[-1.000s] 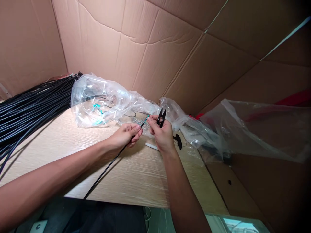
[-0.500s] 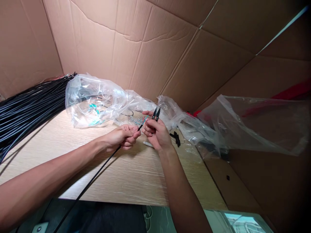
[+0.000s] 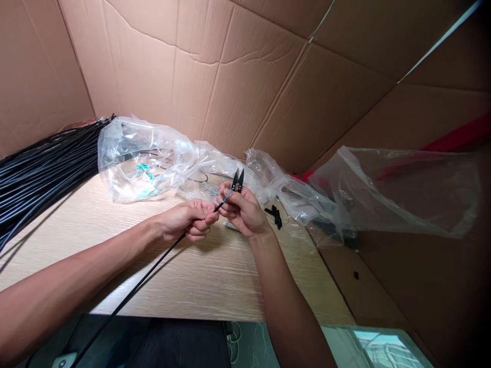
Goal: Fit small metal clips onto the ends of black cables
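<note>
The black cable (image 3: pixel 146 276) is being gripped in the clenched left hand (image 3: pixel 187 220), and its lower length is being carried down across the edge of the tabletop (image 3: pixel 199 276) toward the bottom of the view. Its upper end is being held out of the fist toward the right hand (image 3: pixel 242 213), where a thin teal wire end (image 3: pixel 229 194) is being shown against the fingers. The right hand is also closed, and a pair of black thread snips (image 3: pixel 238 180) is being held in it, with the pointed blades being directed upward just beyond the teal wire. The two hands are being kept very near each other above the tabletop.

A clear plastic bag (image 3: pixel 141 163) is being left just behind the hands, and some teal pieces (image 3: pixel 143 175) are being seen through it. A large bundle of black cables (image 3: pixel 46 174) is lying at the left side, touching the bag. Small black pieces (image 3: pixel 273 216) are being placed just beside the right hand, and a second plastic sheet (image 3: pixel 395 194) is hanging at the right. Cardboard sheets (image 3: pixel 192 76) are being used as walls behind everything.
</note>
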Action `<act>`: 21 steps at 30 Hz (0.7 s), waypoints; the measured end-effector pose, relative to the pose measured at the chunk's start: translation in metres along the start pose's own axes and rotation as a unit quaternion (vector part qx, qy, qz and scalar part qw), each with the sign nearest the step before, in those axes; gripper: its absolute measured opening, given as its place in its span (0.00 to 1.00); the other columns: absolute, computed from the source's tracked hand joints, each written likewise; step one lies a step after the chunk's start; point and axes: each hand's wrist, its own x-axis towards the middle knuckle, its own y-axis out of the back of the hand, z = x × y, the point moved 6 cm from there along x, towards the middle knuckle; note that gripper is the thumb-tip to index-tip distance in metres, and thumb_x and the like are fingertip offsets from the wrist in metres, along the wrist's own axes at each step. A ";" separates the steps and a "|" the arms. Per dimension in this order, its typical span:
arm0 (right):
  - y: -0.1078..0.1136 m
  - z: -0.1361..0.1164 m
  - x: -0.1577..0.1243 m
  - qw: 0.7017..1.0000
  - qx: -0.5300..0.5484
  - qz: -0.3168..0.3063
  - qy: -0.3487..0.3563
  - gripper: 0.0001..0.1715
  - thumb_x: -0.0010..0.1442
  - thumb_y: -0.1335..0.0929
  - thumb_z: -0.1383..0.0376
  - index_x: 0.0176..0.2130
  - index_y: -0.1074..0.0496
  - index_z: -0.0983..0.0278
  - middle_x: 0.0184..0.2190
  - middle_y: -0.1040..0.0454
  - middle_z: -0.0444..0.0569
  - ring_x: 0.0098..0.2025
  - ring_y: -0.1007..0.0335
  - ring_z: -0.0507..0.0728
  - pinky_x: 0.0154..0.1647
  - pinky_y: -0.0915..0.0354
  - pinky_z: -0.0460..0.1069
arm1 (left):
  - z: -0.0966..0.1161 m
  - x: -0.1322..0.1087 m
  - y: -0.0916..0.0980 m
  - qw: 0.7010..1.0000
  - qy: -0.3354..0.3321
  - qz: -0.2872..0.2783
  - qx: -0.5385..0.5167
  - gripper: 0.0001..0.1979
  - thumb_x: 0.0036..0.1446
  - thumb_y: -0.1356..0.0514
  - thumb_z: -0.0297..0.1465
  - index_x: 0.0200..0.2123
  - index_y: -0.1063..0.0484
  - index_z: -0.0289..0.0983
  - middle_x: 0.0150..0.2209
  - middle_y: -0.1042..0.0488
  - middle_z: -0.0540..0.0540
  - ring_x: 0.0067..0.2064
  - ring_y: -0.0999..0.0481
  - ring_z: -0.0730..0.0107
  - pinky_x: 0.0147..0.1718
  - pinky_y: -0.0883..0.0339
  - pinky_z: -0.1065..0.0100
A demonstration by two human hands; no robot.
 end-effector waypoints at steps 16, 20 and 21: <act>0.014 0.010 0.011 0.992 -0.025 0.107 0.070 0.19 0.55 0.19 0.55 0.38 0.25 0.61 0.24 0.44 0.35 0.22 0.61 0.47 0.19 0.59 0.44 | 0.023 0.003 0.023 0.978 -0.141 0.154 0.002 0.10 0.68 0.38 0.40 0.45 0.28 0.41 0.18 0.50 0.61 0.17 0.60 0.79 0.16 0.61 0.75; 0.018 0.012 0.012 0.977 -0.121 0.144 0.104 0.17 0.59 0.21 0.52 0.38 0.23 0.61 0.23 0.41 0.37 0.22 0.54 0.47 0.20 0.56 0.46 | 0.027 0.001 0.023 0.974 -0.154 0.166 -0.014 0.19 0.71 0.39 0.37 0.63 0.32 0.47 0.19 0.49 0.61 0.18 0.57 0.76 0.16 0.63 0.75; 0.018 0.014 0.013 0.976 -0.127 0.145 0.102 0.17 0.59 0.21 0.53 0.38 0.22 0.61 0.23 0.41 0.37 0.22 0.53 0.47 0.21 0.56 0.46 | 0.027 0.001 0.023 0.974 -0.151 0.166 -0.015 0.20 0.71 0.39 0.37 0.63 0.31 0.45 0.19 0.50 0.60 0.18 0.58 0.76 0.16 0.63 0.75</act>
